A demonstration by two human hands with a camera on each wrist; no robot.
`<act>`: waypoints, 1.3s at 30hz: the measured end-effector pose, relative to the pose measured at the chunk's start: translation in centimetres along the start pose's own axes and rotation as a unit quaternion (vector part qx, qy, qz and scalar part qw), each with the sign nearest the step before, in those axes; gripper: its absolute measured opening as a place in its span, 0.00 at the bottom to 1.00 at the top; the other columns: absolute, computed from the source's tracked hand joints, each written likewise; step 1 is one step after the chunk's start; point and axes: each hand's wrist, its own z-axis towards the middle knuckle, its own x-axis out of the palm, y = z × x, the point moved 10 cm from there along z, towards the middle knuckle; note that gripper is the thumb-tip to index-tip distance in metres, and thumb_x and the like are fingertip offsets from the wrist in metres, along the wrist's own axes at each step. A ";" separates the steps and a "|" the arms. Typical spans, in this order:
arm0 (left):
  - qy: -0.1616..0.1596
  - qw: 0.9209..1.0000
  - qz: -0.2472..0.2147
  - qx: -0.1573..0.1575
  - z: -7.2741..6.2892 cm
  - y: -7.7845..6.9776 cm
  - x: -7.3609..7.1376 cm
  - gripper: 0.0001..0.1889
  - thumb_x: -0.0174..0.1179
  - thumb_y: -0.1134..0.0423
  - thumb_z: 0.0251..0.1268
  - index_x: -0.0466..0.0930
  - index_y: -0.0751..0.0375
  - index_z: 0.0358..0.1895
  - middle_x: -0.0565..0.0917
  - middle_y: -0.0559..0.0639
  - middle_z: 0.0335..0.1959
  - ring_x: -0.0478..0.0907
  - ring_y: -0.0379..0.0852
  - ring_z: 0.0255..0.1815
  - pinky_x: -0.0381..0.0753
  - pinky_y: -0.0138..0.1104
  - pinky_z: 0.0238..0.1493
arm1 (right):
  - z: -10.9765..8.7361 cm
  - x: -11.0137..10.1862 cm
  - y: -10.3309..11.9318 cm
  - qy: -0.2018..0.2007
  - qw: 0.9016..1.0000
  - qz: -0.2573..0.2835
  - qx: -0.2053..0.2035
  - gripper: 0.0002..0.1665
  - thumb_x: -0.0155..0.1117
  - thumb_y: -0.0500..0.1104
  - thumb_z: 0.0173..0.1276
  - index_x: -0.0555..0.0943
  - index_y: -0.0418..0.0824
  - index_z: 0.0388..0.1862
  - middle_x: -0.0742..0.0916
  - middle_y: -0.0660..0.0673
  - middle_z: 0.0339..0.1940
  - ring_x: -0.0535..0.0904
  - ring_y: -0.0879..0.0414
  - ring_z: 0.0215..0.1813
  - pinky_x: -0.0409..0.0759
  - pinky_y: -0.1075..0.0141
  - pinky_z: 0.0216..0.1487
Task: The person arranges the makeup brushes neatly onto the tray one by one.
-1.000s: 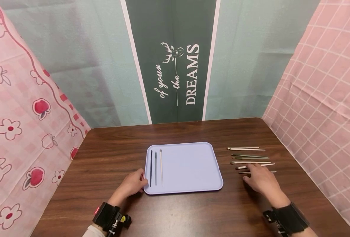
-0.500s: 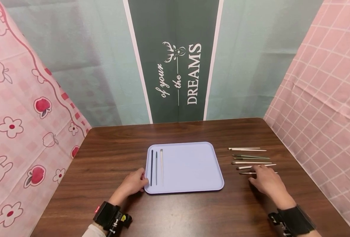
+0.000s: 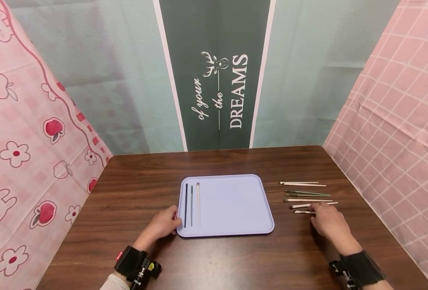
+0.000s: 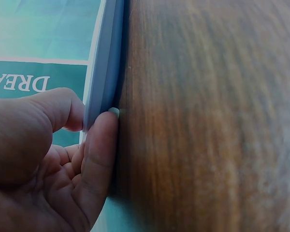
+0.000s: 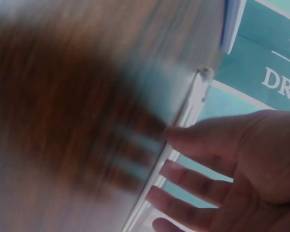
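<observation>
A lavender tray (image 3: pixel 232 205) lies on the table, with a dark brush (image 3: pixel 185 205), a grey-blue brush (image 3: pixel 192 206) and a pale-handled brush (image 3: pixel 198 204) in a row along its left side. My left hand (image 3: pixel 163 220) grips the tray's near left corner; in the left wrist view the thumb and a finger pinch its edge (image 4: pixel 104 63). To the right, my right hand (image 3: pixel 329 219) pinches the handle of the nearest makeup brush (image 3: pixel 301 212), which lies low at the table with its tip pointing left. The hand hides the handle's far end.
Above the right hand several more brushes lie in a loose stack: a white-handled one (image 3: pixel 299 206), a pale one (image 3: pixel 308 200), green ones (image 3: pixel 308 193) and cream ones (image 3: pixel 302 184). Curtains (image 3: pixel 381 121) enclose the wooden table (image 3: pixel 214 262) at the back and sides.
My right hand has shifted slightly right along the nearest brush, uncovering more of the handles, and that brush's tip has turned a little. The left hand stays on the tray's corner.
</observation>
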 end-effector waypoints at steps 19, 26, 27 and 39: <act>-0.004 1.000 0.002 0.005 0.0 -0.1 0.0 0.08 0.61 0.67 0.59 0.69 0.57 0.31 0.75 0.47 0.22 0.79 0.40 0.18 0.75 0.34 0.23 | 0.2 -0.3 0.1 -0.074 0.993 -0.007 -0.095 0.15 0.68 0.29 0.54 0.73 0.46 0.24 0.74 0.47 0.24 0.75 0.45 0.27 0.72 0.53 0.29; -0.007 1.000 0.004 0.010 0.1 -0.1 -0.1 0.08 0.60 0.67 0.59 0.69 0.57 0.31 0.75 0.47 0.21 0.80 0.39 0.18 0.75 0.34 0.23 | 0.0 -0.7 0.8 -0.091 0.989 -0.009 -0.120 0.15 0.70 0.29 0.54 0.73 0.44 0.26 0.75 0.49 0.25 0.75 0.48 0.28 0.73 0.54 0.31; -0.007 1.000 0.004 0.009 0.1 -0.1 -0.1 0.08 0.60 0.67 0.59 0.69 0.57 0.30 0.75 0.47 0.21 0.79 0.39 0.18 0.75 0.34 0.23 | 0.0 -0.8 1.0 -0.093 0.988 -0.008 -0.125 0.15 0.70 0.29 0.54 0.73 0.44 0.26 0.75 0.49 0.25 0.75 0.49 0.28 0.73 0.54 0.31; -0.001 1.000 0.005 -0.002 0.0 -0.1 -0.1 0.08 0.61 0.67 0.60 0.70 0.58 0.32 0.75 0.48 0.22 0.79 0.40 0.19 0.75 0.34 0.24 | 0.6 -1.5 3.3 -0.074 0.988 0.014 -0.135 0.11 0.66 0.28 0.60 0.76 0.43 0.31 0.79 0.50 0.26 0.79 0.51 0.32 0.77 0.54 0.34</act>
